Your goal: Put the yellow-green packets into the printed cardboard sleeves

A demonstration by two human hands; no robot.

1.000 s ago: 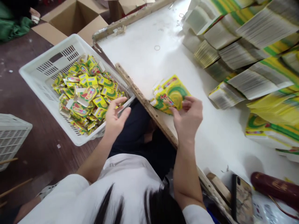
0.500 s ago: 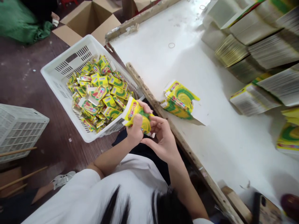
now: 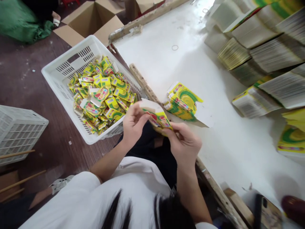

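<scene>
We've got a dark brown-purple floor point(image 3: 28, 82), looks like boards, white scraps scattered about. White tabletop point(image 3: 152, 54), scuffed, runs diagonally; worn wooden edging point(image 3: 145, 85) along the near side, another strip point(image 3: 147, 19) at the far side. Open cardboard box point(image 3: 89, 20) on the floor past its corner, green cloth point(image 3: 21, 24) upper left, pale plastic crate point(image 3: 20, 135) at our left. Light's soft, glare toward the tabletop's far end.

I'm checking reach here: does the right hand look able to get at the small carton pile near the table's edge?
Probably yes: the carton pile lies just ahead of the right hand with nothing visibly between, though it holds another carton and may need freeing.
</scene>
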